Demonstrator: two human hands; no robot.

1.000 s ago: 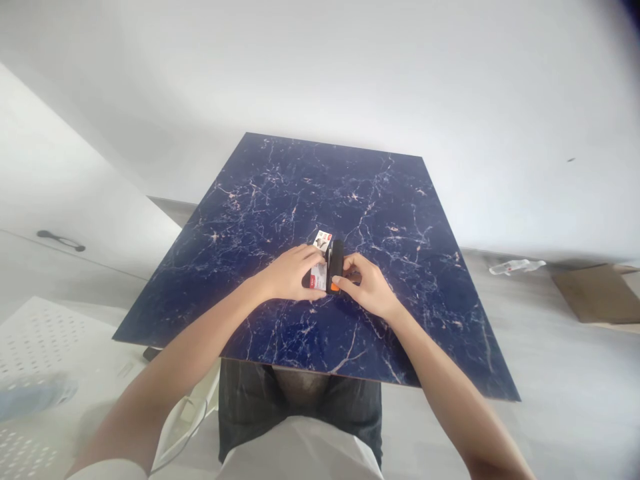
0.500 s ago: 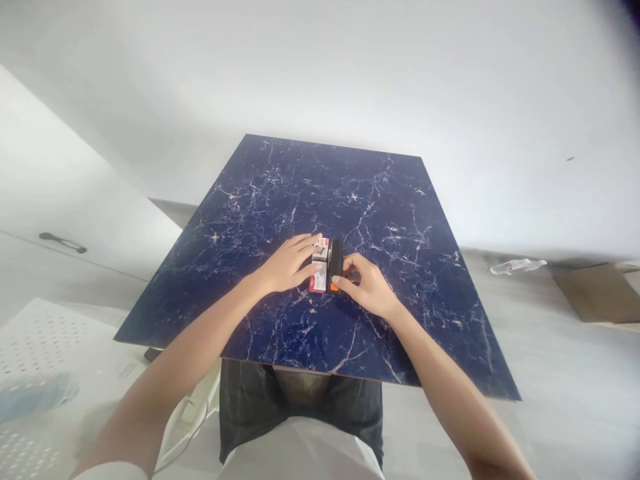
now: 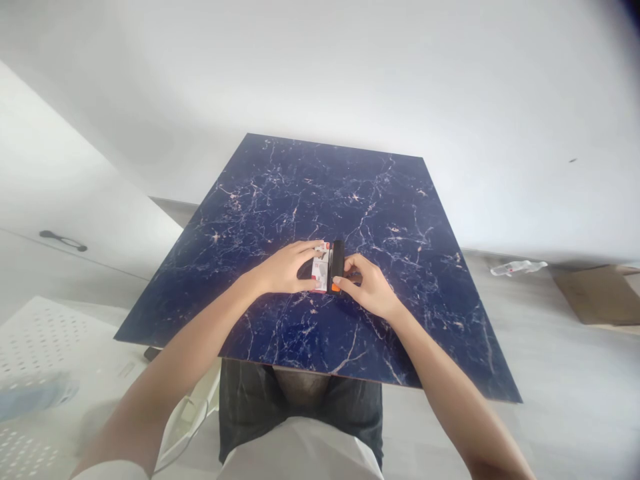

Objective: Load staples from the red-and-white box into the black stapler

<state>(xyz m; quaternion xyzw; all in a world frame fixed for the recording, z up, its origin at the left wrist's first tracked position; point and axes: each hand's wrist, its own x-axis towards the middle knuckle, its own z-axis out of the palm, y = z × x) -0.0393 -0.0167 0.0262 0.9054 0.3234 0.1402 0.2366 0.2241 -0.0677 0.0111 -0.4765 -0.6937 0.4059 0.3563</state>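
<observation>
On the counter [image 3: 280, 340], the left hand [image 3: 285, 269] lies spread over two small boxes [image 3: 321, 269] beside the black case [image 3: 339, 255] that the right hand [image 3: 371, 283] pinches, and uneven pressure could skew the boxes apart.

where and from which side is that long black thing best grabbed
Probably by its near half, around the orange patch, coming from the right. The long black thing is narrow and points away from the person, its right side facing the right hand, whose thumb is at the patch. Red-and-white packaging and the left hand crowd its left side.
</observation>
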